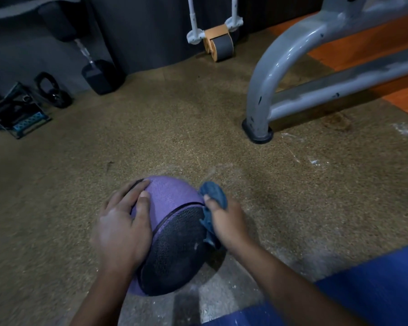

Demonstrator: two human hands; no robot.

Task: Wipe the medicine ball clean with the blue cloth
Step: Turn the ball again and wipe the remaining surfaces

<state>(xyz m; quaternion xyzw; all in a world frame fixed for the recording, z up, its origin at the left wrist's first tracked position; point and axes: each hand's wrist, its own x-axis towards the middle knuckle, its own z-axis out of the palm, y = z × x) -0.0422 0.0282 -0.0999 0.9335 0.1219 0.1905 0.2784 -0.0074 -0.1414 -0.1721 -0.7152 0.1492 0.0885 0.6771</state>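
The floor [174,128] was the biggest thing, brown and speckled, with some white dusty marks on it. A grey metal frame [269,74] stood on it, far off on my right. A dark dumbbell [99,76] leaned by the wall on my left.

The medicine ball [172,222] sat on the floor right in front of me, between my two hands. It was purple and black, with a bumpy skin. I think it was heavy and firm, so it would not roll off fast, and the bumps would keep it from slipping. Little white specks showed on the black part, so I think it was not clean yet.

My left hand [123,229] lay flat on the left side of the ball, fingers spread and straight, holding it steady. That wide side seemed the best place to hold a big round thing.

My right hand [226,222] had its grip closed around the blue cloth [213,191], bunched up soft, touching the right side of the ball.
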